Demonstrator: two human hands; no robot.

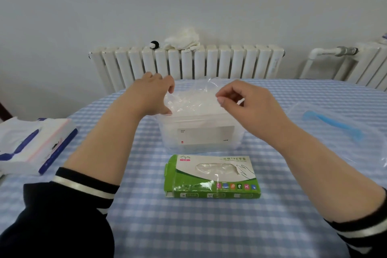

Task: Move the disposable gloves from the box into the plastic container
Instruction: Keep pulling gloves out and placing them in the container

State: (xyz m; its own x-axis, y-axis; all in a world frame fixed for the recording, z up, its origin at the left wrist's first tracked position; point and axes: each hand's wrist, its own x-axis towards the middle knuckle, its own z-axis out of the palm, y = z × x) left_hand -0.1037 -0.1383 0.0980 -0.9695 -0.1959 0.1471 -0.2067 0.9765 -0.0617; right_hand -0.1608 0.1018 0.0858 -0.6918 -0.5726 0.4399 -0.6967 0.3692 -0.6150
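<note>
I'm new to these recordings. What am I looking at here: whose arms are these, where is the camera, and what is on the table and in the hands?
There is no machine here. A person wears one camera on the head, looking down at their own arms. The left hand and right hand both pinch thin clear gloves above an open plastic container. In front of it, nearer the person, lies the green glove box. All sit on a blue checked tablecloth. A tissue pack lies to the left, a clear lid with a blue handle to the right.
</note>
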